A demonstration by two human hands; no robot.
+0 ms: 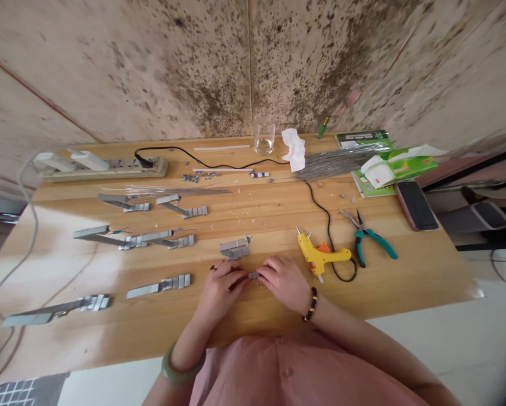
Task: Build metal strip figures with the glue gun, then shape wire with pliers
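Note:
Between my two hands, near the table's front edge, is a small grey piece [253, 275], too small to tell its kind. My left hand [223, 286] pinches its left end with closed fingers. On its right end, the fingertips of my right hand [284, 280] are pressed together. Just beyond my left hand lies a folded grey strip piece [234, 248] with a bit of teal at one end. Several similar grey strip assemblies lie to the left, among them a straight one [159, 286] and a longer one [58, 310].
A yellow glue gun [320, 254] with a black cord lies right of my hands, beside teal-handled pliers [373, 239] and a phone [417, 206]. Toward the wall are a glass [264, 140], a bundle of thin wires [337, 160], a tissue [294, 149] and a power strip [121, 168].

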